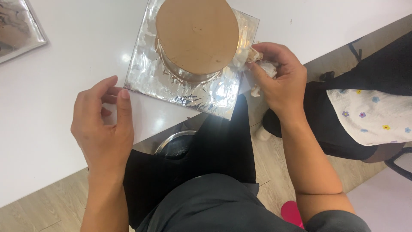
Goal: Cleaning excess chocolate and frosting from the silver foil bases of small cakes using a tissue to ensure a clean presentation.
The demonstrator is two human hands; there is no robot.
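Observation:
A square board wrapped in silver foil (150, 73) lies on the white table (64, 51), one corner jutting past the table's edge. On it stands a round metal tin topped by a brown round disc (196, 34). My left hand (103, 124) rests at the board's near-left corner, fingers apart, thumb on the table. My right hand (277, 77) is at the board's right edge, fingers closed on a crumpled white tissue (264, 68) smeared with brown.
A foil-edged tray (17, 25) sits at the table's far left. Under the table edge a round metal bowl (174, 144) shows beside my dark apron. Another person in dark clothes and a flowered white cloth (369, 116) sits at right. The floor is wood.

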